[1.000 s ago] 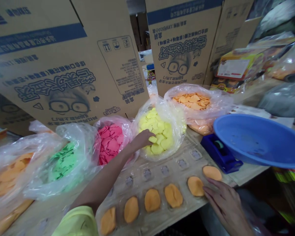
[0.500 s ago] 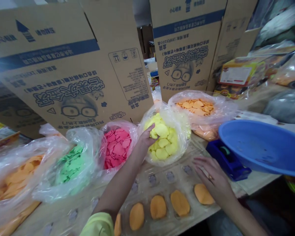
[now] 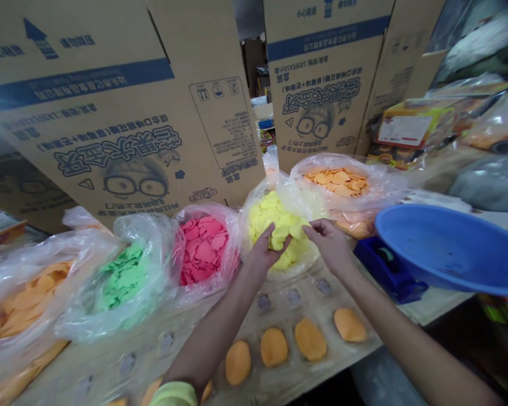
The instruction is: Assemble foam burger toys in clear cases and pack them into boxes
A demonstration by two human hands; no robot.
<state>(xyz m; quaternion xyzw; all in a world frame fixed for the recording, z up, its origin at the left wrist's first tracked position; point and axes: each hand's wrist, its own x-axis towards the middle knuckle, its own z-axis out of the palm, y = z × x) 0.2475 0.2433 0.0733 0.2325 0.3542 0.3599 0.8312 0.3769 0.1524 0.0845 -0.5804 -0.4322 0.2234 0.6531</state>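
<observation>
Over an open plastic bag [image 3: 248, 211] of yellow flat round pieces [image 3: 265, 211], my left hand [image 3: 265, 251] has its fingers curled round several of the yellow pieces. My right hand [image 3: 331, 243] pinches the edge of one yellow disc [image 3: 297, 230] between thumb and fingertips, just right of the left hand. Below the hands, orange oval pieces [image 3: 310, 339] lie in a row in the cups of a clear plastic tray [image 3: 288, 369]. Small grey pieces [image 3: 294, 296] sit in the row behind them.
Bags of pink pieces [image 3: 204, 248], green pieces [image 3: 125, 276] and orange pieces [image 3: 36, 299] stand to the left. Another orange bag [image 3: 337, 181] is behind. At right are a blue basin [image 3: 449, 248] and a blue tape dispenser [image 3: 392, 276]. Large cardboard boxes [image 3: 211, 51] block the back.
My right hand has moved up and left from above the tray to the yellow bag and now pinches a disc. My left hand has shifted slightly right and down with yellow pieces in it.
</observation>
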